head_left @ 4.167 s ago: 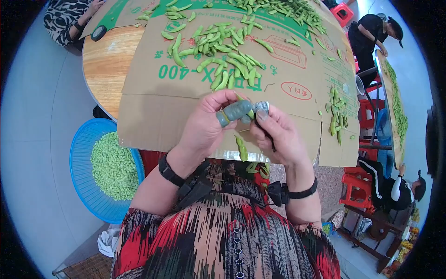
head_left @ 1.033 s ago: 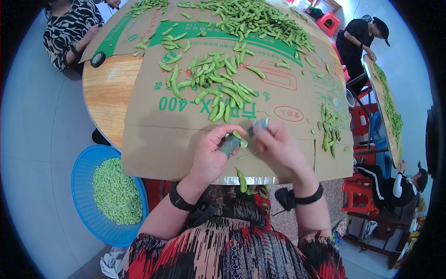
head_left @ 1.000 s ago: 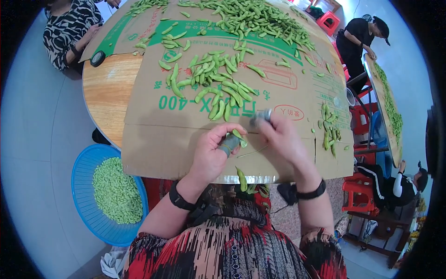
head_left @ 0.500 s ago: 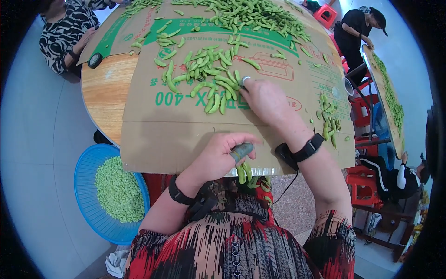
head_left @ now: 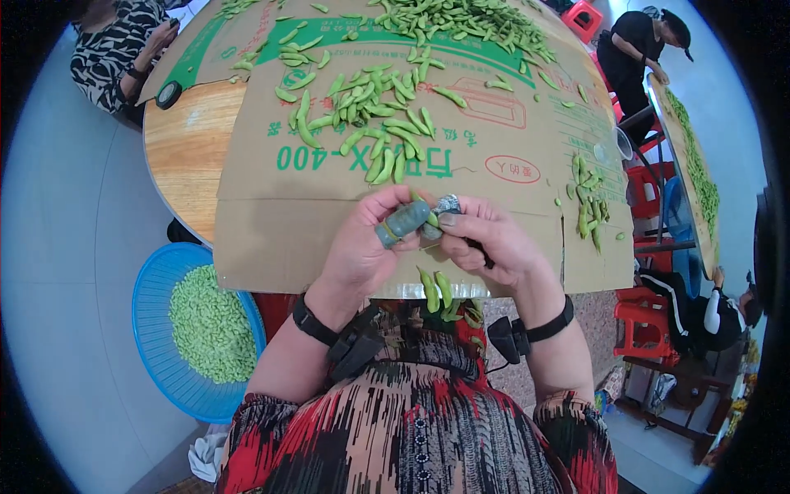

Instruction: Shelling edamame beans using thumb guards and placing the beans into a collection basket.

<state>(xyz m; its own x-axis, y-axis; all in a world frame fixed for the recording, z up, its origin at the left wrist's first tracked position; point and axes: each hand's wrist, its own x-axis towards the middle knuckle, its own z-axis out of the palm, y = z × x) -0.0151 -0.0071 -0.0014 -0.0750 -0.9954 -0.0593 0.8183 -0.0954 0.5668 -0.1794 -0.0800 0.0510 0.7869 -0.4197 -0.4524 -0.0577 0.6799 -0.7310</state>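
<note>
Above the near part of the cardboard sheet [head_left: 280, 239], my two hands meet fingertip to fingertip around a green soybean pod [head_left: 433, 220]. My left hand [head_left: 358, 243] is closed on one side of it and wears a grey-green finger sleeve with a yellow band on the thumb. My right hand [head_left: 502, 247] pinches the other side, with a silvery covering on one finger. Most of the pod is hidden by the fingers. Two pods [head_left: 436, 290] lie at the near edge below my hands. Beyond them a loose group of pods [head_left: 378, 99] is spread out.
A large pod heap [head_left: 461, 25] covers the far end. Several pods [head_left: 586, 202] lie at the right. A blue basket [head_left: 148, 329] of shelled beans [head_left: 214, 329] stands lower left. People sit or stand around this table and another table [head_left: 687, 148]; red stools [head_left: 646, 325] are at right.
My right hand has drawn back from the pod group toward me and joined my left hand. A pod is now held between them. The left hand has risen slightly.
</note>
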